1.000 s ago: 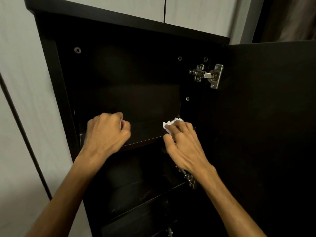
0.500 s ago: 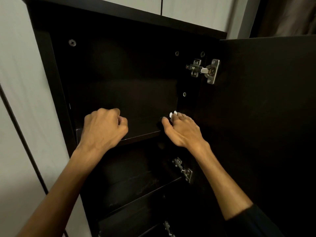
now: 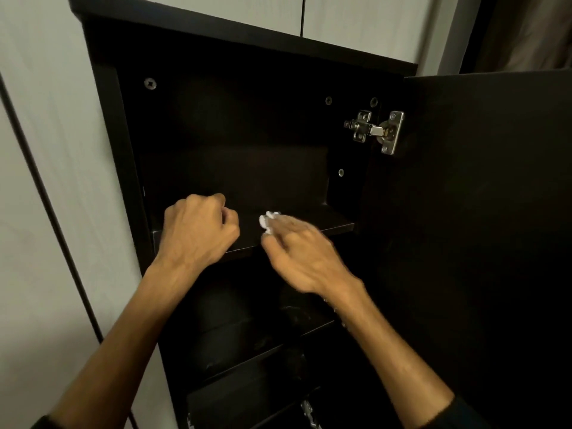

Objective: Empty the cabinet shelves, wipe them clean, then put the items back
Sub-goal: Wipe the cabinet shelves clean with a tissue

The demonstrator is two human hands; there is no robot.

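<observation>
A dark cabinet stands open in front of me, its top shelf (image 3: 334, 226) bare. My right hand (image 3: 305, 255) presses a crumpled white tissue (image 3: 268, 222) onto the middle of that shelf, fingers stretched over it; only the tissue's left tip shows. My left hand (image 3: 198, 229) is curled into a fist and rests on the shelf's front edge at the left, with nothing visible in it. Lower shelves (image 3: 247, 345) are dark and look bare, with pale smudges on them.
The cabinet door (image 3: 483, 212) hangs open at the right on a metal hinge (image 3: 376, 131). A second hinge (image 3: 309, 413) shows near the bottom. Pale wall panels (image 3: 46, 150) flank the cabinet on the left, and a curtain (image 3: 526, 29) hangs at the upper right.
My right hand slid with the tissue from the shelf's right back corner leftward to the middle. The left fist stayed on the front edge.
</observation>
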